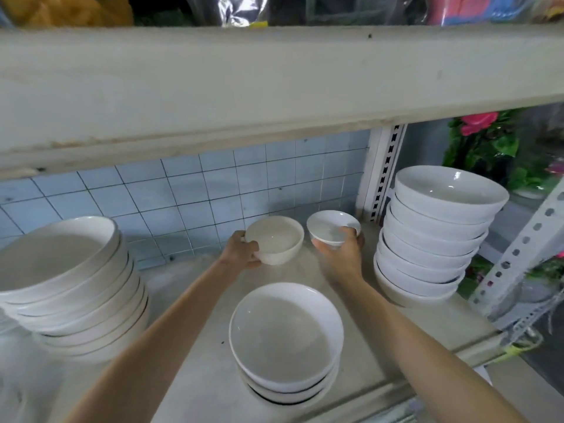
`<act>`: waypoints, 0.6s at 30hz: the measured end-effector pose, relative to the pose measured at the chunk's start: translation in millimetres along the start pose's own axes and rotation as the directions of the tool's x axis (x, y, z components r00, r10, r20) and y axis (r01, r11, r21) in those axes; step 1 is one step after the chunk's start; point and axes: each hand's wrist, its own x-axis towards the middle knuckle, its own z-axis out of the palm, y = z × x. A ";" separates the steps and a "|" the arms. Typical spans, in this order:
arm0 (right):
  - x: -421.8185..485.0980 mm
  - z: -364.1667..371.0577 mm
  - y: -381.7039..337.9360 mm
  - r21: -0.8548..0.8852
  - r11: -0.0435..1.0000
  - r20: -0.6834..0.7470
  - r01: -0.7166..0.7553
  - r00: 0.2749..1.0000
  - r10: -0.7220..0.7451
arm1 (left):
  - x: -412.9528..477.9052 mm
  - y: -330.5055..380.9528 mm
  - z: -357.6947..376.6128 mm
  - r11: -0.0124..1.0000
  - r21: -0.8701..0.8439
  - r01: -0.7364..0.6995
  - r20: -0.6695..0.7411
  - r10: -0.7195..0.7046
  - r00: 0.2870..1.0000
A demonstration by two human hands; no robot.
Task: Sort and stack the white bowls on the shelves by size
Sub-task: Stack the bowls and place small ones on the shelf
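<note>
Beyond the short bowl stack (285,340), my left hand (244,250) grips a small white bowl (279,242) by its rim; beyond that stack too, my right hand (340,254) cups a smaller bowl (331,224).

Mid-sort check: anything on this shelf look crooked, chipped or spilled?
The tall right stack leans, its bowls staggered instead of nested squarely; the left stack is uneven too. The small bowl in the right hand is tilted. No chips or spills show.

Soft, dim light is spreading evenly; the upper shelf board (274,87) is shading the tiled wall (183,193); wide-angle distortion is bowing straight edges, and corners are blurring.
</note>
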 end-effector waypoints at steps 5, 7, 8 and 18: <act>1.1 -1.7 2.2 -0.037 0.999 -0.001 -0.027 1.000 0.027 | -6.3 -2.3 -8.2 0.999 0.040 -0.009 -0.028 0.010 1.000; -3.5 -3.2 0.5 -0.008 0.999 -0.003 -0.041 0.999 0.041 | -9.7 -3.6 -14.9 0.998 0.064 -0.012 -0.027 0.014 1.000; -6.4 -4.4 -2.1 0.009 0.998 -0.005 -0.055 0.998 0.055 | -11.7 -5.0 -18.3 0.997 0.075 -0.015 -0.026 0.017 1.000; -29.2 -24.5 -38.3 0.044 0.997 0.139 0.069 0.987 -0.074 | -30.6 -23.4 -42.8 0.973 0.174 -0.155 0.041 0.150 0.988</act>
